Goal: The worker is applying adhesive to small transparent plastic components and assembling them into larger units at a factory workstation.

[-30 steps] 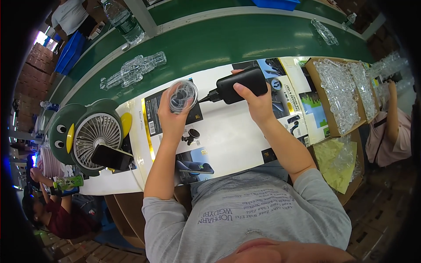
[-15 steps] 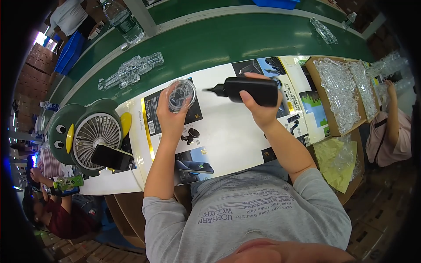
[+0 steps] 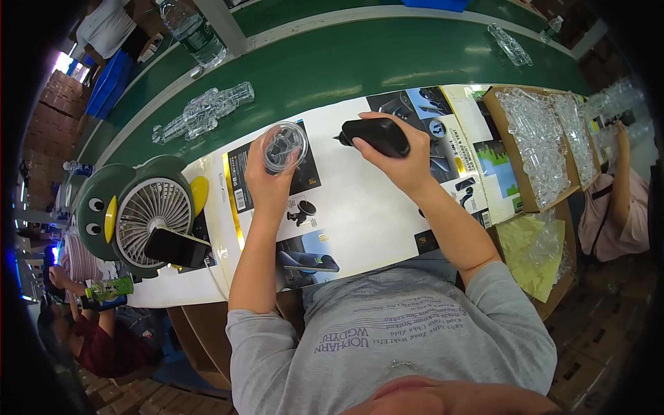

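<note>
Well forward, left hand (image 3: 268, 181) curls round a clear container (image 3: 284, 146), right hand (image 3: 401, 160) round a black bottle (image 3: 378, 135).

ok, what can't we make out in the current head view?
Head view, all items:
Black bottle contents: hidden by its opaque wall.
Right hand: some fingers hidden behind that bottle.
Clear container in the left hand: see-through pieces overlap, too small to tell apart.
Fan: part of the grille hidden by the phone.
Blue bin: cut off by the top edge.
</note>
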Demonstrator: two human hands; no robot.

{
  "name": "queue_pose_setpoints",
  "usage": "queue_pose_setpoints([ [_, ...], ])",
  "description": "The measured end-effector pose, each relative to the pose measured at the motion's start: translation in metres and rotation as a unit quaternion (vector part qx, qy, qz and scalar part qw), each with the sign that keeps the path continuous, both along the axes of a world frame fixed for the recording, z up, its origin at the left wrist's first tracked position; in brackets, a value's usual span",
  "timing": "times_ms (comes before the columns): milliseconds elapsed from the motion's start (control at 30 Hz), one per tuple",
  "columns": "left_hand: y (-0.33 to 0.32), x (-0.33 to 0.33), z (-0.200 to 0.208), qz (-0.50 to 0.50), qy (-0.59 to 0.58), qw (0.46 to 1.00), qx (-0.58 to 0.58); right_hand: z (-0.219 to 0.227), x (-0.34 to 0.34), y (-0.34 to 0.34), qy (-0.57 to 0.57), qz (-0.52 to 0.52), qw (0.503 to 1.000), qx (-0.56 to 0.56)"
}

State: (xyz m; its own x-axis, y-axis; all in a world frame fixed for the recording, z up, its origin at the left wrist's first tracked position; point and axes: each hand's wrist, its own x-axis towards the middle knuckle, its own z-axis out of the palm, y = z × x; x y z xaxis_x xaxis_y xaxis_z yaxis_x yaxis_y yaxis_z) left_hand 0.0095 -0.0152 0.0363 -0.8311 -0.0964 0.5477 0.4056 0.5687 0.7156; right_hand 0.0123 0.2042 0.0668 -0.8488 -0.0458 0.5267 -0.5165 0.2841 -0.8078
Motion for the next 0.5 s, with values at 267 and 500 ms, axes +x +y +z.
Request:
queue_pose_setpoints([
  [267, 0.002, 0.002, 0.003, -0.012, 0.006, 1.000, 0.004, 0.004, 0.011, -0.003, -0.092, 0.076, 0.965, -0.233],
  [500, 0.004, 0.003, 0.003, -0.017, 0.007, 1.000, 0.001, 0.001, 0.008, -0.001, -0.130, 0.086, 0.950, -0.269],
])
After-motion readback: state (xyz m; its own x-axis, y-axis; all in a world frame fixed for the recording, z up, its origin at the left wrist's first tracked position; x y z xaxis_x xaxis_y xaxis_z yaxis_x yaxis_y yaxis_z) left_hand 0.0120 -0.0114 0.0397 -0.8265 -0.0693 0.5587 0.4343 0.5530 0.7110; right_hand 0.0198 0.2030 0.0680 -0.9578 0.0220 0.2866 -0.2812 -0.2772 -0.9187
